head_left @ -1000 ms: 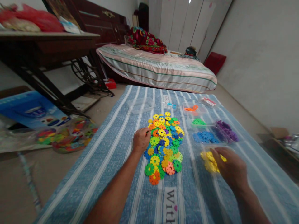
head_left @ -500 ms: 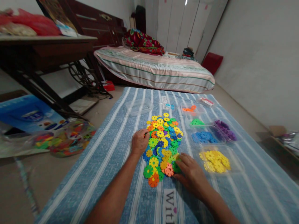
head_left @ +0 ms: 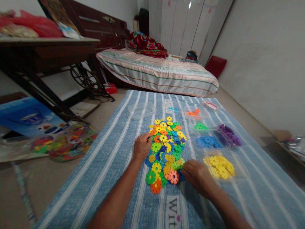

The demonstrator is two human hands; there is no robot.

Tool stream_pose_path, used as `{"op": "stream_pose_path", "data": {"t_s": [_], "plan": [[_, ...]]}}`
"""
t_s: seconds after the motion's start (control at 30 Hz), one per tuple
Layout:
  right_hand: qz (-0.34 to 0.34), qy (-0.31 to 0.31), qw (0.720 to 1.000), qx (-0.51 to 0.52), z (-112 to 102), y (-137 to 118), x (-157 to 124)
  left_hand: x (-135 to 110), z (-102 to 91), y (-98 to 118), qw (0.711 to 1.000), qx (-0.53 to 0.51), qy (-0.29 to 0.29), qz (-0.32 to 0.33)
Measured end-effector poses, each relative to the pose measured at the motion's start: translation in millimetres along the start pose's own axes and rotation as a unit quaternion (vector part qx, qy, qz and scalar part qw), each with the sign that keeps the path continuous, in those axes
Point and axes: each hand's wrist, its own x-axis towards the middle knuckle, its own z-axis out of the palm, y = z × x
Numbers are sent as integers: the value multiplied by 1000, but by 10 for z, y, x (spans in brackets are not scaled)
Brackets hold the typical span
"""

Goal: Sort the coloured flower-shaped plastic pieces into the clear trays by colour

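Observation:
A heap of flat, flower-shaped plastic discs (head_left: 166,146) in many colours lies in the middle of a blue striped cloth (head_left: 114,171). My left hand (head_left: 141,147) rests curled at the heap's left edge, fingertips closed against the pieces. My right hand (head_left: 196,175) is at the heap's lower right, fingers pinched on a light green disc (head_left: 179,163). To the right stand clear trays holding sorted discs: yellow (head_left: 220,166), blue (head_left: 209,141), purple (head_left: 230,134), green (head_left: 200,126) and orange (head_left: 193,112).
An empty clear tray (head_left: 142,109) sits beyond the heap. A bag of more discs (head_left: 69,143) and a blue box (head_left: 28,116) lie on the floor at left, under a dark table (head_left: 47,47). A striped mattress (head_left: 162,71) lies behind.
My right hand left the yellow tray, crossed left to the heap's lower right edge and closed on a green disc. My left hand stayed at the heap's left edge.

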Motion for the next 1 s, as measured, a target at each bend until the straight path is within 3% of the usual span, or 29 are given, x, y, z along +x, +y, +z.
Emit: {"op": "stream_pose_path", "data": {"t_s": [0.13, 0.2, 0.27, 0.37, 0.43, 0.5, 0.67, 0.8, 1.0], "plan": [[-39, -36, 997, -48, -227, 209, 214, -5, 5, -15, 1000, 0, 1, 0], [-28, -11, 996, -82, -385, 396, 380, -6, 6, -19, 1000, 1, 3, 0], [38, 86, 986, -139, -547, 605, 550, -5, 5, -19, 1000, 0, 4, -1], [162, 246, 931, -214, -707, 832, 719, -4, 0, -10, 1000, -1, 5, 1], [173, 276, 922, -208, -700, 859, 733, -5, -2, -3, 1000, -2, 5, 1], [140, 254, 943, -164, -594, 778, 672, -9, -1, 2, 1000, -3, 7, 0], [49, 134, 989, -33, -158, 332, 388, -18, 13, 6, 1000, 0, 2, 4], [-12, 80, 996, 48, 60, 10, 219, -20, 21, 7, 1000, 2, 7, 0], [-59, 82, 993, 62, 158, -192, 66, -17, 14, 27, 1000, -2, 9, -2]]}}
